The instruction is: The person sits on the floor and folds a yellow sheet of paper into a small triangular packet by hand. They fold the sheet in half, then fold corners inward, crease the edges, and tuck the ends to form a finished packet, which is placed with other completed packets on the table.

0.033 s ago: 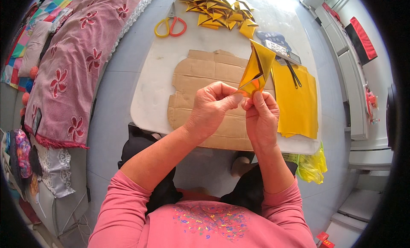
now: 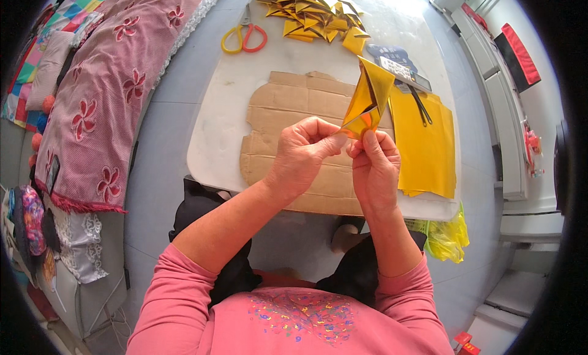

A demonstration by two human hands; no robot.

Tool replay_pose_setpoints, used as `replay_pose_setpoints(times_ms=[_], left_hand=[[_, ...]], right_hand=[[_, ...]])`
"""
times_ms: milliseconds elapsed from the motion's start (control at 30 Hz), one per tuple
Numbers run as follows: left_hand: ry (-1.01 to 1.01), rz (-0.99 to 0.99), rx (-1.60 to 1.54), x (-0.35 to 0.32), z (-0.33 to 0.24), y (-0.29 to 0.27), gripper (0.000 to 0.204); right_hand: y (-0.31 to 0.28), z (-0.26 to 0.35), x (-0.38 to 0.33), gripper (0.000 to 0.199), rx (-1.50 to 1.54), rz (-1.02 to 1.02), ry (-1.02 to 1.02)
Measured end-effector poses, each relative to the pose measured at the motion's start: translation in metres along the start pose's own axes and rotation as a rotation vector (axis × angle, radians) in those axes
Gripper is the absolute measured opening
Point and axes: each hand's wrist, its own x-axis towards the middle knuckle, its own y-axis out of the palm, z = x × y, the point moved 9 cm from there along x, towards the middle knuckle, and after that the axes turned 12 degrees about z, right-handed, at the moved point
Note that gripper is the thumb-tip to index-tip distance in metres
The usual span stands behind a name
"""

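Note:
A folded piece of shiny gold paper (image 2: 372,98) is held up over the right side of a brown cardboard sheet (image 2: 288,119). My left hand (image 2: 309,148) pinches its lower left corner between thumb and fingers. My right hand (image 2: 375,162) grips the bottom edge, thumb in front. The paper's upper end points away from me, and a dark opening shows between its folds. To the right of my right hand lies a stack of flat gold paper sheets (image 2: 425,150). Many similar folded gold pieces (image 2: 315,15) are heaped at the far end of the table.
Scissors (image 2: 244,38) with one yellow and one red handle lie at the far left of the white table (image 2: 214,122). A remote control (image 2: 404,73) and a black strap-like item (image 2: 421,107) rest by the sheets. A yellow plastic bag (image 2: 447,235) hangs below the right edge.

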Motion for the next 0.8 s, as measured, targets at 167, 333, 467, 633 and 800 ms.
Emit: replay_pose_setpoints(times_ms=[167,333,467,633,800], left_hand=[[0.0,0.018,-0.038,0.002,0.005,0.0,0.01],[-0.095,0.069,-0.18,0.004,0.01,0.002,0.013],[-0.134,0.141,-0.058,0.007,0.014,0.001,0.013],[-0.147,0.077,-0.004,0.006,0.016,-0.003,0.014],[-0.151,0.032,0.101,0.006,0.012,-0.003,0.014]], right_hand=[[-0.004,0.001,0.001,0.011,0.021,-0.017,0.01],[-0.007,0.004,0.0,0.011,-0.041,-0.051,0.026],[0.0,0.003,-0.002,0.013,-0.27,-0.022,0.089],[0.006,-0.005,0.0,0.015,-0.231,0.032,0.183],[-0.001,-0.007,0.001,0.019,-0.292,0.035,0.22]])
